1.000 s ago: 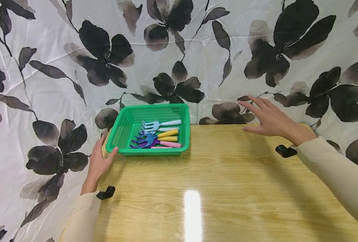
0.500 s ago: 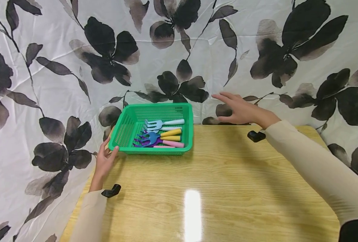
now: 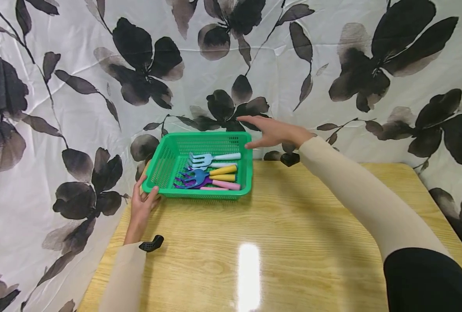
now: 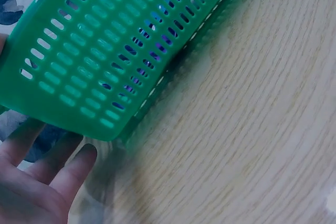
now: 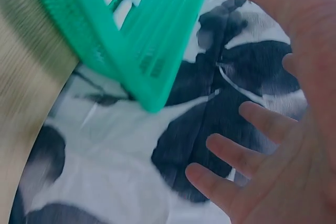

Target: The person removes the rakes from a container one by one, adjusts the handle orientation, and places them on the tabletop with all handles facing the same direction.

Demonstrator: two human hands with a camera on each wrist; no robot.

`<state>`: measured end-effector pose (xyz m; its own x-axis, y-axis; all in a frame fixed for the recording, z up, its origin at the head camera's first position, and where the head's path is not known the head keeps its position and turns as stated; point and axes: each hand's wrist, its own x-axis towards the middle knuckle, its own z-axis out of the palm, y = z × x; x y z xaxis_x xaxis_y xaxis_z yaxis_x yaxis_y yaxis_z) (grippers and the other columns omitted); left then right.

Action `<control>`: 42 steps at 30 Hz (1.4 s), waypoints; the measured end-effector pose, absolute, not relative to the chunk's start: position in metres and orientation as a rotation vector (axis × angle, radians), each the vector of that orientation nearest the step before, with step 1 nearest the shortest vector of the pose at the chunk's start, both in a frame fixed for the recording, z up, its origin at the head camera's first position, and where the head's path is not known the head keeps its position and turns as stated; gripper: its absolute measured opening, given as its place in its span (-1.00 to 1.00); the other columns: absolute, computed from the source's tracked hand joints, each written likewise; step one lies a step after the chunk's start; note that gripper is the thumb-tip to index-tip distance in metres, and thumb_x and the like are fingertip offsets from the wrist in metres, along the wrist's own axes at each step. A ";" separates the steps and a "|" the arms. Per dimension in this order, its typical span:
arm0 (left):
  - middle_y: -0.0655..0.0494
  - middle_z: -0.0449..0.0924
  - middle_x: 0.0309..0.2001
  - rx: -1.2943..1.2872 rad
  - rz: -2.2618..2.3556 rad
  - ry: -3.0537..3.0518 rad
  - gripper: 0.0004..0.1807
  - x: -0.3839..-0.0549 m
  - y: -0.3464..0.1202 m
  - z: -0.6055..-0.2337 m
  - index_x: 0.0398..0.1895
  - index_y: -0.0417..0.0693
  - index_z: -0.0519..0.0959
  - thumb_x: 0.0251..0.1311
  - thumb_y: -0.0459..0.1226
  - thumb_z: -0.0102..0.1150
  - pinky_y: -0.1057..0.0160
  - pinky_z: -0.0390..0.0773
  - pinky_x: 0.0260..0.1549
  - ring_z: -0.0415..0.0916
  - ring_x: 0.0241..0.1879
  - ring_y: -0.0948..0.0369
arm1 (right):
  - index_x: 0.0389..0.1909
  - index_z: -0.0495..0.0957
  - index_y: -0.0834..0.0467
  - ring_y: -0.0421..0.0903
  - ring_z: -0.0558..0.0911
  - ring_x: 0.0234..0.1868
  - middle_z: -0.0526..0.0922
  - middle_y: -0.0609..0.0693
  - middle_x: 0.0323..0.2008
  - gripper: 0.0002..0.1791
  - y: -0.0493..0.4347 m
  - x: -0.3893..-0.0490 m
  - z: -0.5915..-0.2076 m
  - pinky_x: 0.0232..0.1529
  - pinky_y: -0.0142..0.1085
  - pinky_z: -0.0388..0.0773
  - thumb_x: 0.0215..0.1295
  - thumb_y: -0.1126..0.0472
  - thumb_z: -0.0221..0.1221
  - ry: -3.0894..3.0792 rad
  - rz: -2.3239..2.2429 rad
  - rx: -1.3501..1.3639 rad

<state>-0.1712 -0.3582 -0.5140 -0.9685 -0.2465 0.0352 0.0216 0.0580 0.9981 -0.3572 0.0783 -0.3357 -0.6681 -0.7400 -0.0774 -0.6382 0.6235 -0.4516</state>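
A green plastic basket (image 3: 200,193) stands at the back of the wooden table. In it lie several small hand forks: light blue ones (image 3: 203,159) with pale handles, blue ones (image 3: 196,177) with yellow handles, and purple ones (image 3: 205,183) with pink handles. My left hand (image 3: 142,208) is at the basket's front left corner, its thumb at the rim. Its other fingers (image 4: 73,174) extend loosely beneath that corner in the left wrist view. My right hand (image 3: 275,131), fingers spread, is beside the back right corner, apart from the rim in the right wrist view.
The wooden table (image 3: 293,242) reaches forward from the basket, with a bright light reflection on it. A white cloth with dark flowers (image 3: 285,56) hangs right behind the table and along its left side.
My right hand has moved left, from the right part of the table to the basket's back right corner. My left hand has come closer against the front left corner. The view has shifted slightly.
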 end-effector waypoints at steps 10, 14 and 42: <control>-0.22 0.24 0.49 0.183 -2.128 -2.010 -0.19 -0.177 -0.355 -0.518 0.65 0.29 -0.07 0.51 -0.17 0.15 -0.22 0.30 0.37 0.37 0.40 -0.04 | 0.64 0.04 -0.14 0.11 0.26 0.50 0.24 0.10 0.53 -0.06 0.015 -0.379 -0.358 0.44 0.11 0.25 0.38 -0.09 0.33 2.445 -0.627 -1.203; -0.22 0.24 0.48 0.182 -2.147 -1.979 -0.20 -0.178 -0.353 -0.519 0.64 0.22 -0.08 0.52 -0.18 0.14 -0.22 0.29 0.38 0.31 0.43 -0.11 | 0.63 0.08 -0.15 0.12 0.29 0.49 0.28 0.12 0.50 -0.10 -0.012 -0.380 -0.372 0.42 0.11 0.29 0.39 -0.03 0.34 2.368 -0.595 -1.177; -0.25 0.29 0.43 0.253 -2.155 -1.906 -0.24 -0.182 -0.349 -0.529 0.62 0.29 0.00 0.52 -0.19 0.14 -0.19 0.38 0.32 0.35 0.38 -0.06 | 0.36 0.54 -0.15 0.00 0.52 0.12 0.51 0.10 0.29 -0.35 -0.067 -0.369 -0.438 -0.05 -0.19 0.55 0.31 0.43 0.28 2.327 -0.196 -1.013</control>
<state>-0.1817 -0.3487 -0.5288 -0.9529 -0.3009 0.0370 0.0736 -0.1112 0.9911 -0.3691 -0.0668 -0.4376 -0.5379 -0.7081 -0.4575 -0.6217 0.6997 -0.3520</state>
